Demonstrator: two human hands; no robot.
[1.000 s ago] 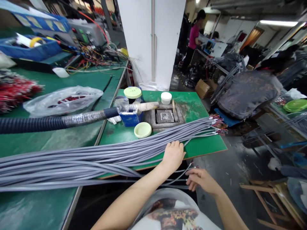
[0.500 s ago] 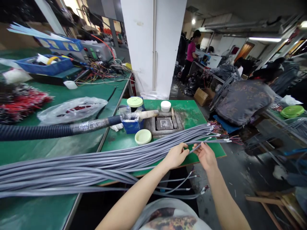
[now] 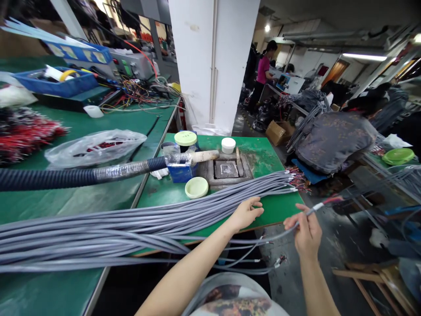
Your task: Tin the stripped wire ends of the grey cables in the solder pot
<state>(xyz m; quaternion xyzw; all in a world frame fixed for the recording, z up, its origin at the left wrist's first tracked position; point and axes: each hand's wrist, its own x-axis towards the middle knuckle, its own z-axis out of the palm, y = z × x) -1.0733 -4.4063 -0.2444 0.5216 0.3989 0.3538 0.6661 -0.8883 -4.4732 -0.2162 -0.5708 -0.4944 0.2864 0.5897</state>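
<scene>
Head view: left hand (image 3: 245, 215) flat against the near edge of a bundle of grey sheathed cables (image 3: 131, 230), fingers (image 3: 254, 207) loosely spread and holding nothing, above the green desk (image 3: 279, 215). Right hand (image 3: 305, 235) out past the desk edge, over the dark floor (image 3: 283, 285), fingers (image 3: 304, 221) closed narrowly around one grey cable (image 3: 283, 231), its red-wired tip (image 3: 332, 199) poking beyond the hand. Bundle lying across the desk, just in front of a pale green lid (image 3: 196, 187) and a square metal pot (image 3: 226, 170).
</scene>
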